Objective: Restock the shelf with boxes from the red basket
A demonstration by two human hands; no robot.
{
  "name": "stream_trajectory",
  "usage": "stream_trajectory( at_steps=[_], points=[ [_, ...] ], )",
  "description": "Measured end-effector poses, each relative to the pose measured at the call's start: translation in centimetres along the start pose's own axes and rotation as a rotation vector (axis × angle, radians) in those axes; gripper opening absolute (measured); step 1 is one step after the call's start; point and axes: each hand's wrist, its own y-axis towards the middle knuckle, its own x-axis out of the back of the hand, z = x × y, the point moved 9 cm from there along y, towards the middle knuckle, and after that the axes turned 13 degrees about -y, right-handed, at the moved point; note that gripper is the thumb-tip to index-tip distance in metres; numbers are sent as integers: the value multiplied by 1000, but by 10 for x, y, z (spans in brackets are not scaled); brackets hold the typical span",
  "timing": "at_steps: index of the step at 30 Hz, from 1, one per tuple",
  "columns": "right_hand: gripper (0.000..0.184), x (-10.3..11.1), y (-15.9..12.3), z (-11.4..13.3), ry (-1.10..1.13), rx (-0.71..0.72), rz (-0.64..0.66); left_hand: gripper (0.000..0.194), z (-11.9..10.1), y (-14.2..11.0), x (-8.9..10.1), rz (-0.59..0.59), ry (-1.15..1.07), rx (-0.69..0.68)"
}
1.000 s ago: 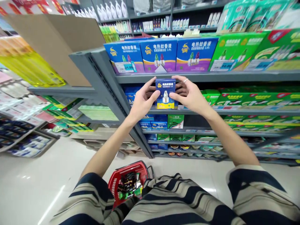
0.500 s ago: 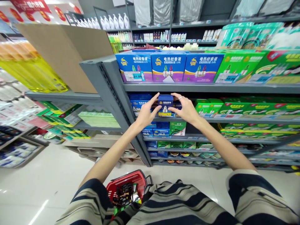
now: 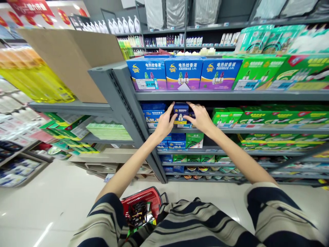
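A small dark blue box of mosquito repellent liquid stands upright at the front of the second shelf, its printed face toward me. My left hand grips its left side, thumb on the front and fingers at the top edge. On the opposite side my right hand, with a ring on one finger, holds it the same way. Beside my left hand is a larger blue box. Green boxes stand to the right of my right hand, apart from it.
Blue and purple boxes line the shelf above, close over my hands. A grey shelf post rises at the left, next to a big cardboard box. A red shopping basket with several packages is below me, near the floor.
The small box and both hands have moved slightly farther back into the shelf. My arms reach out a little more, and both hands keep their hold.
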Motion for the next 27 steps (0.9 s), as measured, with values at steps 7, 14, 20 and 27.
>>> stream_trajectory(
  at_steps=[7,14,20,27],
  points=[
    [69,-7,11,-6,-25,-60,39,62,6,11,1,-24,5,22],
    [66,-14,-1,-2,-52,-6,77,59,12,2,-12,3,23,-8],
    [67,-24,-9,-4,-28,52,102,67,32,-7,-21,25,53,39],
    [44,37,-65,-1,148,-11,-300,68,-19,-48,-13,-115,7,-81]
  ],
)
